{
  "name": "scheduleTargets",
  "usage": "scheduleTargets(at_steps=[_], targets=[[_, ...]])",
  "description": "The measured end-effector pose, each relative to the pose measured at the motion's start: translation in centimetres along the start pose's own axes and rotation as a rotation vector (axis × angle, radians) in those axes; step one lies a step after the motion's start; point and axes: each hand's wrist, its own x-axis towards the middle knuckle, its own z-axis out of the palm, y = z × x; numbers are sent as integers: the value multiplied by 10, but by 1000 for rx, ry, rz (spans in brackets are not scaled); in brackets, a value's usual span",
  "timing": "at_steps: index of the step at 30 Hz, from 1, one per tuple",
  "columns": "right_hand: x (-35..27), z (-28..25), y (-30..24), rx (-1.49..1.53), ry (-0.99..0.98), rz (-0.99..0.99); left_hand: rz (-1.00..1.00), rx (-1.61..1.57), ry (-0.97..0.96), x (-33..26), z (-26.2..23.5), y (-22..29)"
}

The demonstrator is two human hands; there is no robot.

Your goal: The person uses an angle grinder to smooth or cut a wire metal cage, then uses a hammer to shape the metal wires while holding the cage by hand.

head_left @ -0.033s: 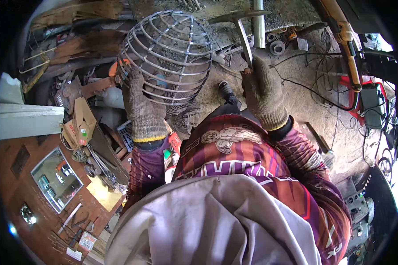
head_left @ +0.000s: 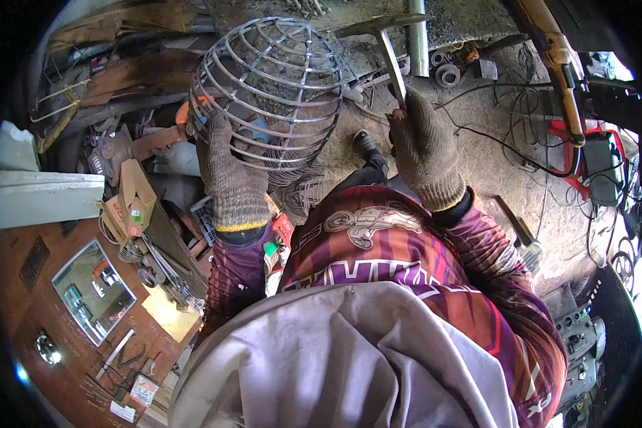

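I hold up a dome-shaped wire cage (head_left: pixel 278 78) made of welded metal rings and ribs. My left hand (head_left: pixel 228 178), in a knitted grey glove, grips the cage at its lower left rim. My right hand (head_left: pixel 424 153), gloved the same way, is shut on the thin metal handle of a chipping hammer (head_left: pixel 389 50). The hammer's head points up beside the cage's right side, close to the wires; I cannot tell if it touches them. Below the hands are my patterned maroon sleeves and a grey cloth.
More wire cages (head_left: pixel 299 189) lie on the dirt floor below the held one. At the right stand a red welding machine (head_left: pixel 592 167), black cables (head_left: pixel 506 143) and an orange-handled tool (head_left: pixel 553 50). A metal pipe (head_left: pixel 419 36) lies ahead. Cardboard box (head_left: pixel 132 203) and scrap crowd the left.
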Motion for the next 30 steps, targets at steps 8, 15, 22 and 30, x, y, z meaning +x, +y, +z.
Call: scheduleTargets(at_steps=[8, 15, 22, 30], targets=[[1, 10, -17, -18, 7, 64, -16, 69, -6, -11, 20, 11], [1, 16, -21, -30, -43, 148, -61, 70, -24, -14, 23, 18], [1, 13, -18, -48, -42, 116, -70, 126, 58, -18, 23, 17], [3, 12, -30, 17, -60, 203, -77, 107, -8, -19, 24, 19]])
